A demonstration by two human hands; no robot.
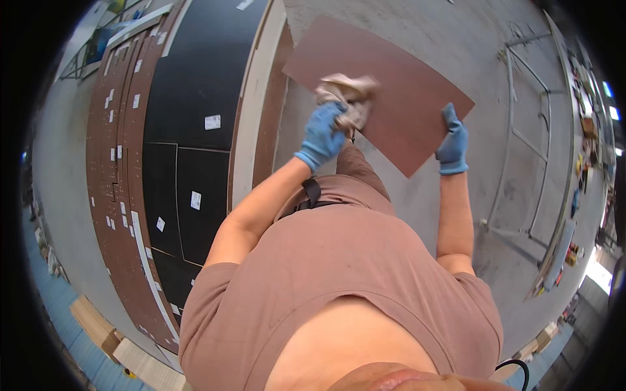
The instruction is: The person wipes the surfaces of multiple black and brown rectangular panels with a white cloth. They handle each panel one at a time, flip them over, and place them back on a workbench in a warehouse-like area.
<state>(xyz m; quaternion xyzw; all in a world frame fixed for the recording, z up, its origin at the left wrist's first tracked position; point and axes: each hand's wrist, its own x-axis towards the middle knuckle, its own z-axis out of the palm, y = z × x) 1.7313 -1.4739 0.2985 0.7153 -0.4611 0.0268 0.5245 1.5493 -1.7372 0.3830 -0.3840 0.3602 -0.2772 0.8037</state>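
Note:
Before me a flat reddish-brown panel [404,85] is held tilted, its near corner toward my body. My right hand [453,143], in a blue work glove, grips the panel's right edge, thumb side up along it. In my left hand [321,138], gloved the same way, a crumpled beige cloth [349,94] is bunched. The cloth lies over the panel's left edge and looks smeared by motion. Some of the left fingers are hidden beneath its folds.
To my left are stacked black panels [195,85] with white labels, and brown boards [117,130] beyond. A grey metal frame [548,124] stands on the concrete floor at right. Along the far right runs a bench edge [561,215] with tools. Wooden planks [94,322] lie at lower left.

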